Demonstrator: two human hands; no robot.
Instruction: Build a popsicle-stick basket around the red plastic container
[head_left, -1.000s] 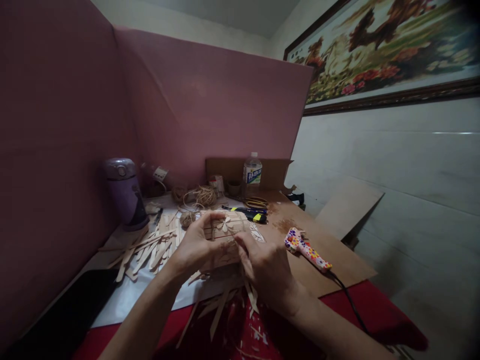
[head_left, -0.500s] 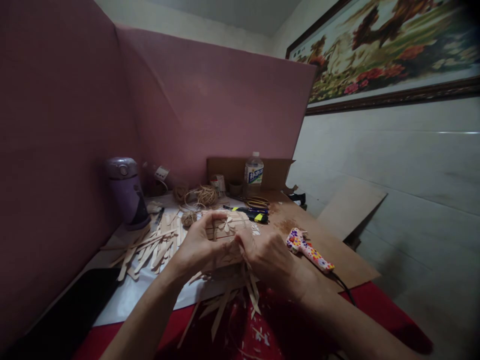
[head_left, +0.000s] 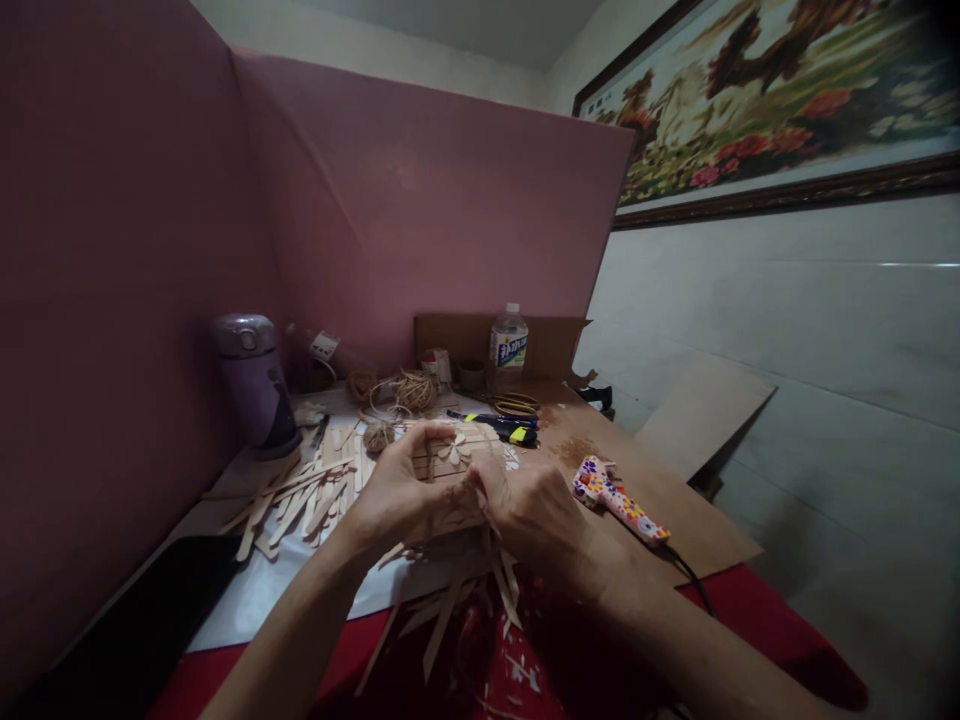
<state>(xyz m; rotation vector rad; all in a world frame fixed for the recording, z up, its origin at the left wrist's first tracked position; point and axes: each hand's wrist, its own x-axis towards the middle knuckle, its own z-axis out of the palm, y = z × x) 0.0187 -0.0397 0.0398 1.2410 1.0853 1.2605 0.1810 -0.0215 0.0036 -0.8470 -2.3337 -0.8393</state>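
My left hand (head_left: 397, 488) wraps round the left side of a small box-like piece made of wooden craft sticks (head_left: 454, 457), with a stick flower on its face. My right hand (head_left: 534, 512) is closed against the piece's lower right side, fingers pinched at its edge. Both hands hold it just above the table. Loose wooden sticks (head_left: 300, 495) lie in a heap to the left, and more sticks (head_left: 442, 625) lie under my hands.
A patterned glue gun (head_left: 616, 499) with a black cord lies right of my hands on brown cardboard (head_left: 675, 520). Behind are a purple flask (head_left: 253, 383), twine (head_left: 411, 390), a utility knife (head_left: 504, 428) and a water bottle (head_left: 508, 347). A pink board (head_left: 420, 210) walls the back and left.
My right hand has shifted slightly up and in against the stick piece. The left hand and the piece stay almost still.
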